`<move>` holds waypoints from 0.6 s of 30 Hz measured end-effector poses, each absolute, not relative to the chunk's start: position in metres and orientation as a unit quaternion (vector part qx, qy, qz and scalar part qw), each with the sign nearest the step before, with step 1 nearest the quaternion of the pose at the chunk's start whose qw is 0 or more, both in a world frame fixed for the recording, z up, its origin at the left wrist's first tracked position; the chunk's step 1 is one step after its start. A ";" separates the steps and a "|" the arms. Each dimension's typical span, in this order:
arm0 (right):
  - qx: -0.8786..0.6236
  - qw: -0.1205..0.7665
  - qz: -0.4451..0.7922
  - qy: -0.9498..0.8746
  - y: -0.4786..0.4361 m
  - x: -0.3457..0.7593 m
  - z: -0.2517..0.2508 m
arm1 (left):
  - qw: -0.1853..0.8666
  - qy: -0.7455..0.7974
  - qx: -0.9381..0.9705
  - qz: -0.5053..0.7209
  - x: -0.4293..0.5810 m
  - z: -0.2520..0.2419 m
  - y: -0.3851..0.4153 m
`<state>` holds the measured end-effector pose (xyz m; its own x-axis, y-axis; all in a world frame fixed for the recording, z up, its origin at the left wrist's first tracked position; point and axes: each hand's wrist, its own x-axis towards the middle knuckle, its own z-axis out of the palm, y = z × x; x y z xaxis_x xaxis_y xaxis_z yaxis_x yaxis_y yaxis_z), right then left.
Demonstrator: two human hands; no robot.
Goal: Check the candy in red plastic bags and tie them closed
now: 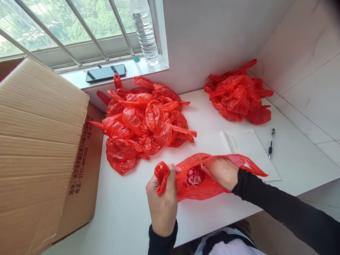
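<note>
My left hand [162, 205] is closed around the gathered handle of a thin red plastic bag [198, 193], just above the table's front part. The bag's mouth gapes toward me. Inside it lie dark red printed packets [193, 178] with pale lettering; their number cannot be made out. Reaching into the bag from the right is my right hand [224, 173], beside the packets. Its fingers are hidden by the plastic, so whether they grip anything does not show. The bag's other handle [256, 168] hangs loose over my right wrist.
Several knotted red bags [146, 120] are heaped behind my hands, and another red pile [240, 94] sits at the back right. A cardboard box [39, 148] stands left. A notebook [249, 148] and pen [271, 143] lie right. The windowsill holds a phone [106, 73] and water bottle [146, 35].
</note>
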<state>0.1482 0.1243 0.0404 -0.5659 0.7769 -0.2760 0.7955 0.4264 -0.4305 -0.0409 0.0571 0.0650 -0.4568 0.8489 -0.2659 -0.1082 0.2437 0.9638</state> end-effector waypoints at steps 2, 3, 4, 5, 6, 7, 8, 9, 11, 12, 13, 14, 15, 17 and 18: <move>0.466 0.045 -0.249 0.848 0.124 0.146 0.038 | 0.438 0.649 0.295 0.548 -0.040 0.067 0.055; 0.461 0.059 -0.242 0.851 0.123 0.144 0.036 | 0.437 0.649 0.299 0.546 -0.040 0.068 0.053; 0.454 0.073 -0.236 0.856 0.122 0.141 0.034 | 0.440 0.650 0.300 0.543 -0.040 0.070 0.052; 0.446 0.089 -0.233 0.860 0.121 0.138 0.033 | 0.446 0.650 0.302 0.537 -0.040 0.071 0.050; 0.437 0.104 -0.230 0.863 0.120 0.135 0.031 | 0.455 0.649 0.304 0.528 -0.041 0.072 0.049; 0.429 0.117 -0.228 0.866 0.119 0.133 0.029 | 0.463 0.650 0.306 0.519 -0.042 0.073 0.048; 0.425 0.128 -0.226 0.867 0.118 0.131 0.028 | 0.467 0.651 0.310 0.512 -0.043 0.073 0.047; 0.422 0.137 -0.224 0.868 0.118 0.129 0.027 | 0.464 0.654 0.316 0.507 -0.044 0.072 0.046; 0.416 0.143 -0.223 0.870 0.117 0.129 0.028 | 0.444 0.666 0.325 0.504 -0.045 0.069 0.045; 0.410 0.141 -0.226 0.872 0.117 0.130 0.029 | 0.435 0.671 0.324 0.505 -0.046 0.067 0.045; 0.404 0.136 -0.232 0.875 0.117 0.131 0.030 | 0.430 0.674 0.321 0.507 -0.046 0.065 0.045; 0.397 0.128 -0.238 0.877 0.116 0.132 0.031 | 0.429 0.676 0.316 0.510 -0.046 0.063 0.046; 0.392 0.119 -0.244 0.879 0.116 0.133 0.032 | 0.428 0.677 0.311 0.512 -0.046 0.062 0.046; 0.389 0.099 -0.254 0.880 0.115 0.134 0.032 | 0.423 0.680 0.307 0.514 -0.046 0.060 0.047; 0.391 0.090 -0.257 0.879 0.115 0.134 0.031 | 0.419 0.680 0.309 0.516 -0.046 0.060 0.047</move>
